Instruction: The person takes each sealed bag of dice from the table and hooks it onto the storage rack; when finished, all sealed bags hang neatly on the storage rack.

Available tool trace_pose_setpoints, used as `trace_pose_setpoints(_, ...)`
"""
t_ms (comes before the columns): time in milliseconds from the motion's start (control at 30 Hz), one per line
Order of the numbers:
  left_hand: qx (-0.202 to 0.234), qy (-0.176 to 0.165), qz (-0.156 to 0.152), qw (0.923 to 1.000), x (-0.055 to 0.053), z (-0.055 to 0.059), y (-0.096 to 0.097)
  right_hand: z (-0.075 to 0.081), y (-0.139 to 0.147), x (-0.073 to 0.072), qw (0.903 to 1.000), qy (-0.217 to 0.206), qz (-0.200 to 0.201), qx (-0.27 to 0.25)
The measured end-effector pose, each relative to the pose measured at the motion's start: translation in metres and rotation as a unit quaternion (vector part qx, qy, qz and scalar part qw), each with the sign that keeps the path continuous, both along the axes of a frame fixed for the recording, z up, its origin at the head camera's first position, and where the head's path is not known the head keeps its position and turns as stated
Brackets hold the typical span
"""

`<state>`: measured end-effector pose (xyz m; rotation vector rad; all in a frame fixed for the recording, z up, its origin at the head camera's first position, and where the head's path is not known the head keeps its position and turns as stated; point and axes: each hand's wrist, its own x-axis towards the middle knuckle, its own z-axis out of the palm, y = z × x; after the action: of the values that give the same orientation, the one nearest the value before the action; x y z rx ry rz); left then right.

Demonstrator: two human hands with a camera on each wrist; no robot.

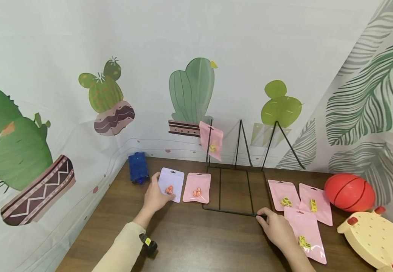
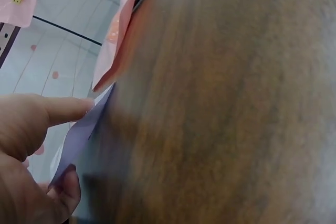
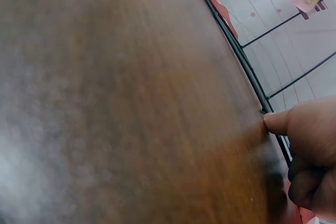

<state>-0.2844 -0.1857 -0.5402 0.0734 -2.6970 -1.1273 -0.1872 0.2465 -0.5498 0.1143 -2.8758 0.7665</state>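
Note:
My left hand (image 1: 156, 195) holds a lavender zip pouch (image 1: 177, 179) by its edge, thumb on the front and fingers behind. Through the pouch's clear front show orange dice (image 1: 169, 189). In the left wrist view the lavender pouch (image 2: 79, 139) tilts up from the tabletop. A black wire rack (image 1: 228, 211) stands in the middle, and my right hand (image 1: 276, 228) pinches its front right corner. On the rack's back left prong hangs a pink pouch (image 1: 211, 138) with yellow dice. Between the lavender pouch and the rack lies another pink pouch (image 1: 196, 179) with orange dice.
Three pink pouches (image 1: 283, 185) with yellow dice lie right of the rack, partly overlapping. Beyond them are a red ball (image 1: 349, 192) and a cream perforated board (image 1: 383, 234) with red feet. A blue plastic object (image 1: 138, 166) stands at the table's back left.

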Motion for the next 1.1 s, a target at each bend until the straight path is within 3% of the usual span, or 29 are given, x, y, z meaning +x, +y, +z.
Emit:
trace_pose_setpoints(200,0.054,-0.041,-0.002,0.9977,0.0,0.0,-0.006,0.0,0.0,0.0,1.0,-0.001,0.001,-0.001)
trace_pose_setpoints(533,0.101,-0.061,0.008,0.993,0.002,0.0,-0.012,0.001,0.0,0.0,0.9999,-0.015,-0.002,-0.001)
trace_pose_setpoints(733,0.167,-0.065,0.005,0.9838,0.006,-0.001,-0.015,0.001,0.0,0.0,0.9999,-0.017,-0.001,0.0)
trace_pose_setpoints(1100,0.245,-0.076,-0.009,0.9665,0.019,0.001,-0.027,0.003,0.0,0.001,0.9998,-0.02,-0.001,-0.001)
